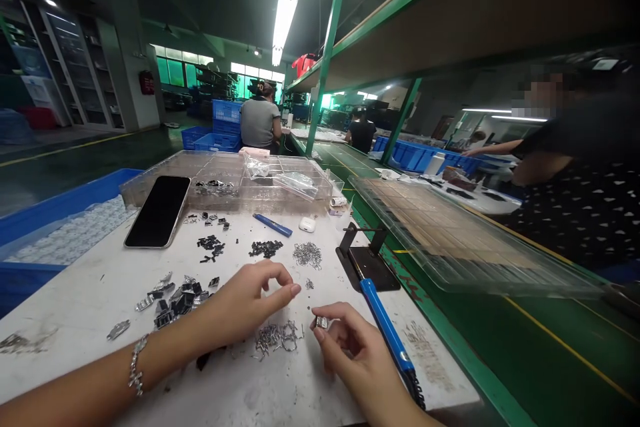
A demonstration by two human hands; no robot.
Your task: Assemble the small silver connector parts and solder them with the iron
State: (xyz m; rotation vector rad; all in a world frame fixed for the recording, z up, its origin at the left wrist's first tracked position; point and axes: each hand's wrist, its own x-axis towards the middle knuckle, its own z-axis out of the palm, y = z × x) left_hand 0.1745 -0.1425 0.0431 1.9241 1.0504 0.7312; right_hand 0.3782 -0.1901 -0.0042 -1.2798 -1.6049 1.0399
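Note:
My left hand (253, 297) hovers over the middle of the white table, thumb and index finger curled together in a pinch. Anything between those fingertips is too small to make out. Lower right, my right hand (353, 343) grips a small silver metal part (321, 322) between thumb and fingers. Below and between the hands lies a pile of thin metal pins (273, 339). A little cluster of tiny metal bits (309, 284) sits just beyond the left fingertips. Black and silver housings (177, 300) are heaped left of my left forearm.
A blue-handled soldering iron (385, 320) rests on its black stand (367, 267) at right. Farther back are small black parts (267, 249), tiny springs (307, 254), a phone (159, 210), a blue pen-like tool (273, 225) and a clear compartment tray (225, 203). Co-workers are nearby.

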